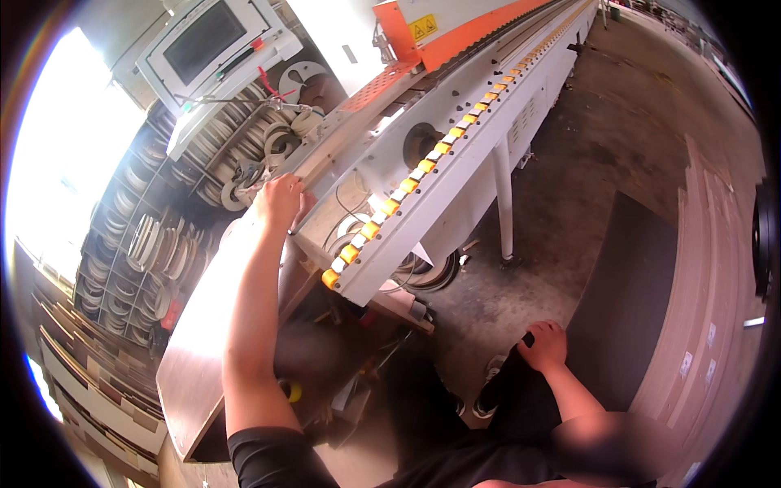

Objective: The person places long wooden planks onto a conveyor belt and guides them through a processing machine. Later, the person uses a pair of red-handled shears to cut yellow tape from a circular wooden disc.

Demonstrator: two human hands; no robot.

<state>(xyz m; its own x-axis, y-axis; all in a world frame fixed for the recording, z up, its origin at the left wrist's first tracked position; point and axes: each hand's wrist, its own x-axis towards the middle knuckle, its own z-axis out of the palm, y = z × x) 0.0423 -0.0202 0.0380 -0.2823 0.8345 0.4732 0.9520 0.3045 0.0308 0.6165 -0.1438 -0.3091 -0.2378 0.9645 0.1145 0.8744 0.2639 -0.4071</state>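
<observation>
My left hand point(279, 202) reaches out to the near end of a long grey-white machine point(480, 175). Its fingers curl down beside a light strip on the machine's bed, and whatever they grip is hidden under them. Below that forearm a pale board-topped surface point(195, 358) juts toward me. Yellow and white rollers point(390, 207) line the machine's near rail, to the right of this hand. My right hand point(543, 346) rests at my dark-trousered knee, its fingers bent over the cloth, with no tool visible in it. A dark board point(626, 285) stands close beside it.
A control panel with a screen point(203, 41) stands at the upper left. Behind it, a rack point(122, 236) holds several edge-banding rolls. Stacked boards point(691, 301) lie at the right. Coils point(431, 272) and a machine leg point(503, 203) stand on the floor below the rail.
</observation>
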